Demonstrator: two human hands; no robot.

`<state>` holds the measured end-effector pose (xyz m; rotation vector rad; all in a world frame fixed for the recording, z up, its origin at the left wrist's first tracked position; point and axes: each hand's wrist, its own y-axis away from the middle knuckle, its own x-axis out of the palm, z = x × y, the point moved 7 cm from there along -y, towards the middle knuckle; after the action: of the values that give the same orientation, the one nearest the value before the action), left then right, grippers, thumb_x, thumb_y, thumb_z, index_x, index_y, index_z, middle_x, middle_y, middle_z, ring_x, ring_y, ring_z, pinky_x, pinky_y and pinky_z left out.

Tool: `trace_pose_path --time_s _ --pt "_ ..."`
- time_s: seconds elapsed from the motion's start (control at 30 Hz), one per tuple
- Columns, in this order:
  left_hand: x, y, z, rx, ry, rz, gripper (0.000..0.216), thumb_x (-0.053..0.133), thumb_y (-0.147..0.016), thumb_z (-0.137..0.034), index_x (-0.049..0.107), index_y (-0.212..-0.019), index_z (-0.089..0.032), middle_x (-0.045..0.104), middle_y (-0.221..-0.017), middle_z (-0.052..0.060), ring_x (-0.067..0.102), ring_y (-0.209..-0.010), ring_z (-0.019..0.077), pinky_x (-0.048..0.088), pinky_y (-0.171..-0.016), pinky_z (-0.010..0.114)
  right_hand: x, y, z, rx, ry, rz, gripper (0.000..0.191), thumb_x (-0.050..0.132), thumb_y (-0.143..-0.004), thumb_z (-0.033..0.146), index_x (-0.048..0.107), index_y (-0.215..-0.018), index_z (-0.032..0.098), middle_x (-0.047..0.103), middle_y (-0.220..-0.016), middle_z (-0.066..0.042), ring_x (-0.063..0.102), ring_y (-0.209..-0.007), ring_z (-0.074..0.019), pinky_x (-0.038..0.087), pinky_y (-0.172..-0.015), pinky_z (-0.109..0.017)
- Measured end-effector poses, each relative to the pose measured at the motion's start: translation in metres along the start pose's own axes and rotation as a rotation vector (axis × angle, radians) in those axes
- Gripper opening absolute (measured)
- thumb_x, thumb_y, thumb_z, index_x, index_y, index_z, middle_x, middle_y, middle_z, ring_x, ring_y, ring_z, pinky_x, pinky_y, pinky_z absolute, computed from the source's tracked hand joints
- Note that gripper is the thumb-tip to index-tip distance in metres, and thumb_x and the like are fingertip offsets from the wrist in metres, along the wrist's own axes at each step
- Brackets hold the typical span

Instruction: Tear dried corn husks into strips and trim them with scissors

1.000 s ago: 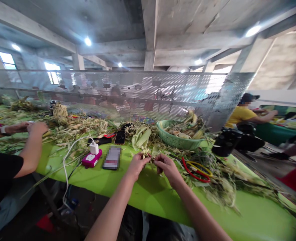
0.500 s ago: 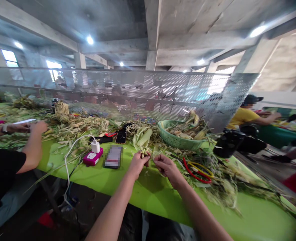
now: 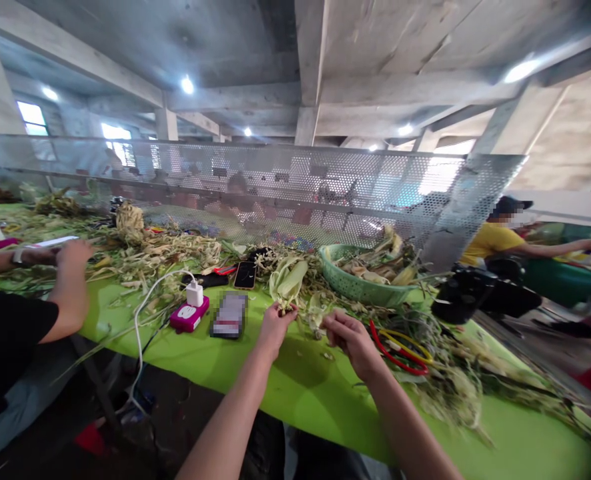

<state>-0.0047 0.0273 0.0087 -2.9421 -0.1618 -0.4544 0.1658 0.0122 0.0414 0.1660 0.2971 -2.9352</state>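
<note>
My left hand (image 3: 274, 328) is closed around the lower end of a bundle of pale green corn husk (image 3: 289, 279). Its broad leaves fan upward, and short curled bits stick out by the fingers. To its right, a small gap away, my right hand (image 3: 348, 337) is closed in a pinch. A thin pale scrap of husk (image 3: 317, 319) shows beside those fingertips; whether they hold it I cannot tell. Small husk bits lie on the green tabletop (image 3: 300, 380) below both hands.
A green basket (image 3: 343, 283) of dry husks stands behind. Red-handled pliers or cable loops (image 3: 395, 353) lie right, a phone (image 3: 229, 313) and magenta power socket (image 3: 189, 315) left. Husk piles (image 3: 170, 250) cover the back. A co-worker's hands (image 3: 70, 255) are far left. A perforated screen (image 3: 275, 190) rises behind.
My right hand has moved slightly right and away from the left hand, widening the gap. The left hand keeps its grip on the husk bundle. The view has shifted a little.
</note>
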Motion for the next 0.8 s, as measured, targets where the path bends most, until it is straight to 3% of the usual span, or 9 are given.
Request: trace_pose_path --time_s 0.07,0.13,0.27,0.37,0.47,0.6,0.8 --pt "0.001 0.000 0.001 -0.002 -0.010 0.020 0.019 0.072 -0.064 -0.027 0.065 -0.079 -0.017 0.064 -0.071 0.002 0.056 -0.069 0.0164 0.039 -0.066 0.026 -0.011 -0.001 0.006 -0.073 -0.028 -0.120 0.030 0.063 -0.075 0.048 0.064 -0.079 0.018 0.063 -0.070 -0.002 0.031 -0.043 -0.0074 0.021 -0.041 -0.024" --pt "0.006 0.001 0.004 -0.023 -0.017 0.080 0.020 0.072 -0.064 -0.027 0.066 -0.079 -0.017 0.064 -0.070 0.002 0.056 -0.069 0.0167 0.039 -0.066 0.026 -0.013 -0.001 0.007 -0.106 -0.020 -0.158 0.032 0.064 -0.074 0.047 0.065 -0.087 0.018 0.065 -0.081 -0.003 0.035 -0.045 -0.0078 0.027 -0.042 -0.024" --pt "0.020 0.007 0.005 -0.050 -0.004 0.240 0.019 0.071 -0.064 -0.026 0.066 -0.080 -0.016 0.063 -0.069 0.001 0.055 -0.067 0.0152 0.040 -0.067 0.026 0.007 -0.003 -0.006 0.002 -0.017 0.013 0.034 0.068 -0.070 0.044 0.065 -0.092 0.018 0.062 -0.074 -0.001 0.040 -0.045 -0.0079 0.032 -0.044 -0.023" --pt "0.024 0.010 0.006 -0.066 0.020 0.281 0.020 0.068 -0.067 -0.025 0.065 -0.085 -0.016 0.065 -0.074 0.002 0.056 -0.068 0.0154 0.041 -0.068 0.026 0.018 -0.005 -0.015 0.040 -0.051 0.104 0.033 0.072 -0.065 0.039 0.064 -0.088 0.018 0.062 -0.073 0.000 0.048 -0.052 -0.0101 0.040 -0.050 -0.024" --pt "0.023 0.008 0.007 -0.057 -0.038 0.274 0.022 0.068 -0.067 -0.023 0.066 -0.087 -0.015 0.067 -0.078 0.004 0.059 -0.075 0.0185 0.043 -0.073 0.028 0.016 -0.009 -0.019 -0.015 0.026 0.074 0.024 0.072 -0.063 0.035 0.062 -0.076 0.018 0.059 -0.066 0.001 0.052 -0.057 -0.0128 0.043 -0.054 -0.026" --pt "0.024 0.003 0.011 -0.015 -0.148 0.274 0.022 0.070 -0.067 -0.027 0.068 -0.085 -0.016 0.069 -0.082 0.006 0.061 -0.081 0.0220 0.043 -0.079 0.031 0.008 -0.012 -0.020 -0.040 0.167 0.018 0.016 0.068 -0.065 0.032 0.059 -0.067 0.019 0.054 -0.057 0.003 0.048 -0.052 -0.0125 0.040 -0.048 -0.025" --pt "0.024 0.004 0.012 0.025 -0.219 0.304 0.024 0.067 -0.072 -0.034 0.068 -0.088 -0.016 0.069 -0.083 0.006 0.061 -0.082 0.0224 0.044 -0.075 0.030 0.008 -0.012 -0.023 -0.009 0.085 0.009 0.022 0.068 -0.063 0.038 0.056 -0.065 0.020 0.048 -0.056 0.005 0.044 -0.049 -0.0111 0.038 -0.045 -0.023"
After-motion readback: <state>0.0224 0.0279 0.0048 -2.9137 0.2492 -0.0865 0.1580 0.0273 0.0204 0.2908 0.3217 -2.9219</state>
